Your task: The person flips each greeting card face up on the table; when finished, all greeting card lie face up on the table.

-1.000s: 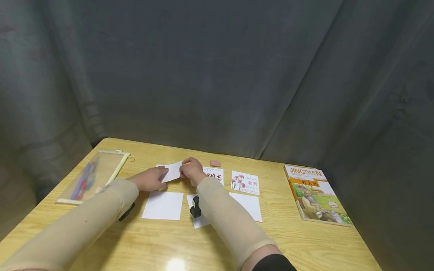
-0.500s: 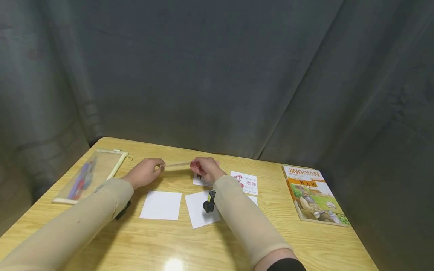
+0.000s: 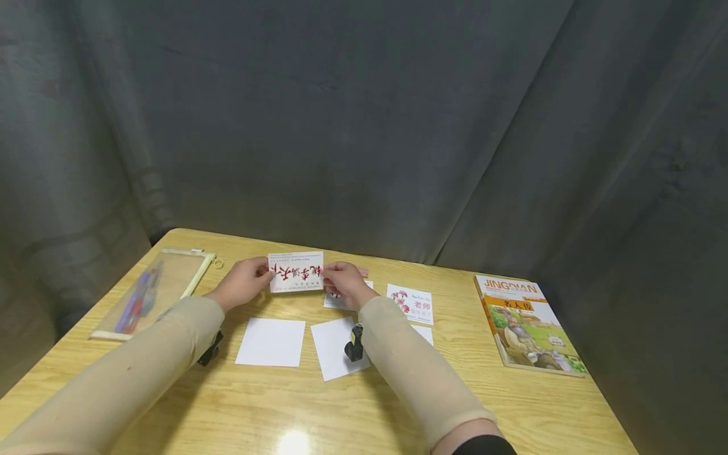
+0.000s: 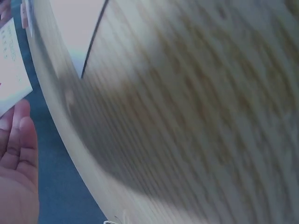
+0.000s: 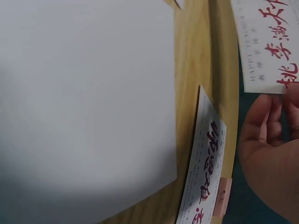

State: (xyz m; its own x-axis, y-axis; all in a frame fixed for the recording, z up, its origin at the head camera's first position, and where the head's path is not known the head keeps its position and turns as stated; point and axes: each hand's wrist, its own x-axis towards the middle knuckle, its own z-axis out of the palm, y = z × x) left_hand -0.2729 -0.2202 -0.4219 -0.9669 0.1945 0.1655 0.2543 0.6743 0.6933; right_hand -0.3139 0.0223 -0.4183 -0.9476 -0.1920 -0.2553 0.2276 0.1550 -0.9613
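A white card [image 3: 296, 272] with red Chinese writing is held up above the far part of the table, its printing upside down in the head view. My left hand [image 3: 241, 281] pinches its left edge, and my right hand [image 3: 345, 283] pinches the opposite edge. In the right wrist view the fingertips [image 5: 262, 103] grip the card's end. Behind my right hand lies another card [image 5: 203, 172] with dark red writing, partly covered in the head view. A card with pink flowers [image 3: 406, 304] lies right of it. Nearer me lie two blank white cards [image 3: 270, 342].
The right sleeve mostly hides a third blank white card [image 3: 424, 333]. A small pink block [image 5: 223, 196] sits behind the written card. At the left lies a clear zip pouch [image 3: 170, 278] with pens inside; at the right, a book [image 3: 531, 325]. A dark curtain [image 3: 318, 126] hangs behind the table.
The held card has turned from its blank side, through edge-on, to its printed side facing me. My right hand has shifted right, and my left hand has moved slightly left and up.
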